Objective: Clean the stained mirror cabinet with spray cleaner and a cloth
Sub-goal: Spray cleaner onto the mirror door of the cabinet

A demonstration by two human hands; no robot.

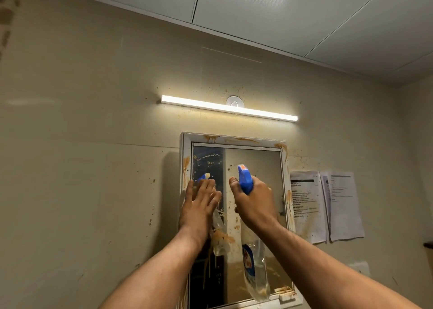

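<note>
The mirror cabinet (pixel 255 158) hangs on the wall, its white frame and glass streaked with orange-brown stains. My right hand (pixel 254 200) grips the neck of a clear spray bottle (pixel 255 273) with a blue trigger head (pixel 244 178), whose nozzle points up at the glass. My left hand (pixel 200 203) lies flat with straight fingers against the left part of the mirror. A blue and yellow shape (pixel 204 176) at its fingertips looks like the bottle's reflection. No cloth shows.
A lit tube light (pixel 229 108) is mounted above the cabinet. Two stained paper sheets (pixel 325 205) hang on the wall to the right. The beige wall around the mirror is spattered with brown specks. A small dark ledge (pixel 428 245) shows at the right edge.
</note>
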